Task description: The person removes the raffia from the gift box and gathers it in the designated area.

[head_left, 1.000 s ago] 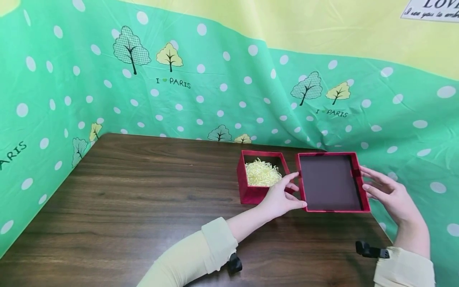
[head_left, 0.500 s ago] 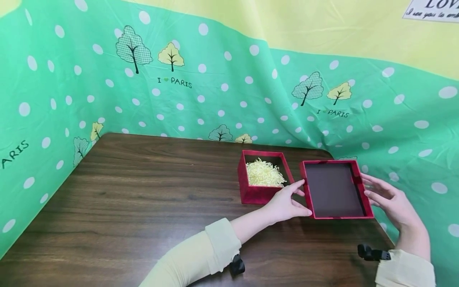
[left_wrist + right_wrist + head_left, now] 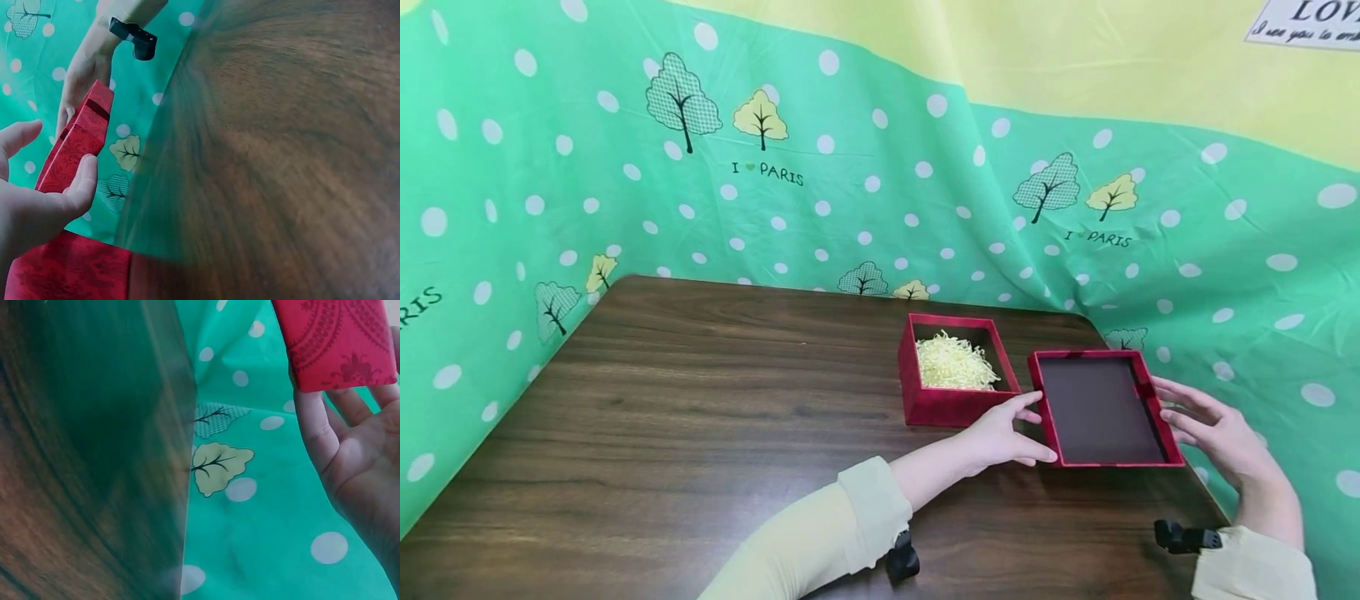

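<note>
A red box lid [image 3: 1101, 408], its dark inside facing up, is held between my two hands at the right end of the table. My left hand [image 3: 1003, 435] grips its left side, thumb at the near corner and fingers farther back. On the opposite side, my right hand [image 3: 1221, 429] holds the edge between thumb and fingers. The lid's patterned red side shows between the left hand's digits in the left wrist view, and a red corner [image 3: 340, 347] rests in the right hand. Left of the lid stands the red box [image 3: 951, 407], without cover, holding pale yellow shredded paper [image 3: 953, 362].
The dark wooden table [image 3: 700, 400] stretches to the left. A green and yellow cloth [image 3: 820, 167] with dots and trees hangs behind and along the sides. The table's right edge runs beneath the lid. Black wrist cameras [image 3: 1183, 537] sit at both cuffs.
Both hands have brought the lid toward the person, lower in the view and slightly right. The lid lies flatter now. The box with shredded paper has stayed in place.
</note>
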